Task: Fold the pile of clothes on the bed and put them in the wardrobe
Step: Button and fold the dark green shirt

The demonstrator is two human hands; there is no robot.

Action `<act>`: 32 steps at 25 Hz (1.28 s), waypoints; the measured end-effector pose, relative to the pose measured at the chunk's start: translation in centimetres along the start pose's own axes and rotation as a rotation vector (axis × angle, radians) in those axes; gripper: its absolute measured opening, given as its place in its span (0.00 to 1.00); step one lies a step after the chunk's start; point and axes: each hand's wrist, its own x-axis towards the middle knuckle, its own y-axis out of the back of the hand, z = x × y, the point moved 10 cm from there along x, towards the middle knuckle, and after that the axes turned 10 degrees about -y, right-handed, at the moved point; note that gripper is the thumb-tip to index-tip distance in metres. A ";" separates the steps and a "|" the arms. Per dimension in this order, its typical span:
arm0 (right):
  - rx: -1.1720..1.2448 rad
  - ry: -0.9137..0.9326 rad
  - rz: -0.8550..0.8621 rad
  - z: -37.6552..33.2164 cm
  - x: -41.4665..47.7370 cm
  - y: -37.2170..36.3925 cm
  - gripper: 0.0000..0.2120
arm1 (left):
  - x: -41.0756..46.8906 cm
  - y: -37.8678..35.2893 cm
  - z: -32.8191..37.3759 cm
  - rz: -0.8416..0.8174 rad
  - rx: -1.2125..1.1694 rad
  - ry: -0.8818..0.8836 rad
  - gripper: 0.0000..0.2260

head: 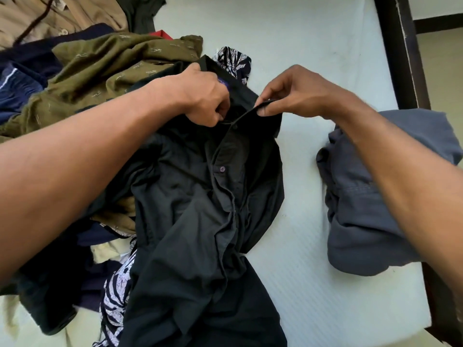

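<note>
At the far left a pile of clothes (75, 78) lies heaped on the bed (313, 41). In it are a beige garment (37, 18) at the top corner, a navy one (20, 88) below it, and a crumpled olive-green cloth (105, 66) spread over the middle. A navy-and-white patterned cloth (116, 294) shows at the lower edge of the heap.

Just right of the pile, partly lying on it, is a black shirt (195, 216), front side up. Its placket runs down the middle and has one purple button (222, 168). The left hand (205, 96) has its fingers curled round the left side of the shirt's collar, close to the top button. The right hand (298, 93) pinches the other side of the collar between thumb and fingertips, so the collar edge is stretched between the two hands. The rest of the shirt lies rumpled on the white sheet, towards the person.

Further right, apart from the shirt, a grey garment (363, 221) lies bunched near the mattress edge, partly under the right forearm. A dark bed frame (403, 58) runs along the right side.
</note>
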 end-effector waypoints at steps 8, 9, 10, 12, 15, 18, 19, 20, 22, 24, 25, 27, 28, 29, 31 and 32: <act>0.243 -0.010 -0.115 -0.6 -1.6 -1.8 0.06 | -4.4 0.1 -1.7 -0.024 -0.318 0.138 0.17; 0.248 -0.024 -0.104 -0.6 -1.6 -2.1 0.07 | -4.9 0.7 -1.7 0.032 -0.426 0.140 0.13; 0.245 -0.040 -0.095 -0.5 -1.5 -2.5 0.07 | -5.4 1.4 -1.5 0.091 -0.532 0.133 0.09; 0.248 -0.065 -0.073 -0.1 -1.3 -3.0 0.06 | -6.4 2.8 -1.7 0.202 -0.637 0.140 0.05; 0.358 -0.098 -0.032 0.7 -1.4 -2.7 0.04 | -7.3 3.1 -2.2 0.261 -0.716 0.214 0.07; 0.430 -0.094 -0.038 1.5 -1.6 -2.8 0.03 | -6.9 3.1 -1.8 0.322 -0.835 0.194 0.06; 0.446 -0.092 -0.034 1.7 -1.8 -2.8 0.03 | -6.8 2.9 -1.8 0.330 -0.871 0.194 0.07; 0.459 -0.088 -0.027 2.1 -2.0 -2.7 0.04 | -6.8 2.7 -2.0 0.337 -0.927 0.207 0.08; 0.486 -0.095 0.003 2.9 -2.3 -2.3 0.05 | -7.1 1.8 -2.8 0.311 -1.086 0.234 0.12; 0.491 -0.101 0.066 3.9 -2.7 -1.7 0.05 | -7.6 1.9 -3.6 0.298 -1.135 0.254 0.10; 0.497 -0.107 0.105 4.5 -2.7 -1.3 0.04 | -8.0 2.2 -4.2 0.307 -1.086 0.274 0.08; 0.521 -0.102 0.155 5.2 -2.9 -0.9 0.03 | -8.6 3.0 -5.0 0.305 -0.919 0.320 0.06; 0.548 -0.081 0.153 5.1 -2.9 -0.9 0.02 | -8.6 3.3 -4.9 0.294 -0.853 0.329 0.06; 0.582 -0.061 0.150 4.9 -3.0 -0.9 0.02 | -8.3 3.5 -4.7 0.285 -0.813 0.329 0.06; 0.646 -0.028 0.165 4.3 -3.2 -0.5 0.03 | -7.7 3.8 -3.8 0.290 -0.807 0.305 0.06; 0.665 -0.016 0.171 3.8 -3.4 -0.3 0.05 | -7.3 4.2 -3.3 0.313 -0.809 0.273 0.06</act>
